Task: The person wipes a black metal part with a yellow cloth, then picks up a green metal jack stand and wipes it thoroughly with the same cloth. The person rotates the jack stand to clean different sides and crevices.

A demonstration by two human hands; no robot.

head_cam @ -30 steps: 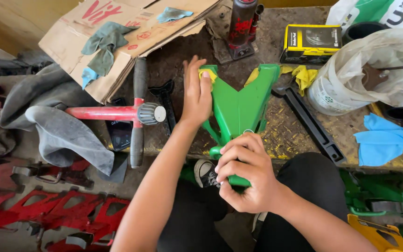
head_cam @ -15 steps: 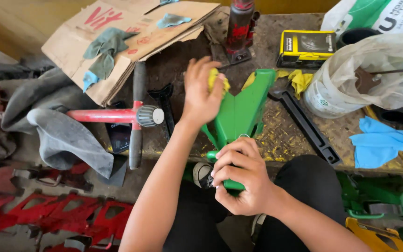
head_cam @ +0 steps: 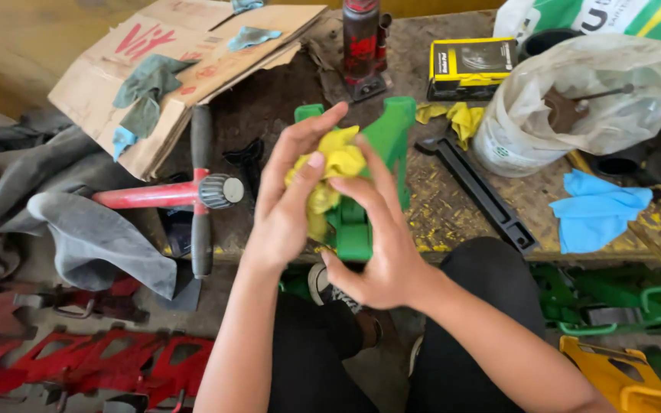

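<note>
A green Y-shaped metal part (head_cam: 386,145) stands on end at the near edge of a worn workbench (head_cam: 460,206). My left hand (head_cam: 288,203) and my right hand (head_cam: 380,245) are raised in front of it, both with fingers on a crumpled yellow rag (head_cam: 338,164). The left hand's fingers curl over the rag from the left; the right hand's fingers press it from the right. The lower stem of the green part shows between my palms.
A red-handled tool (head_cam: 185,191) lies left on the bench beside grey cloth (head_cam: 93,229). Flattened cardboard (head_cam: 170,69) holds rags. A red bottle jack (head_cam: 361,42), yellow-black box (head_cam: 472,65), plastic bag (head_cam: 583,107), black bar (head_cam: 480,191) and blue cloth (head_cam: 594,214) lie beyond. Red metal parts (head_cam: 116,359) cover the floor.
My left hand lifted off the green part's fork with the yellow rag. My right hand let go of the stem and came up to the rag, so both hands now hold it.
</note>
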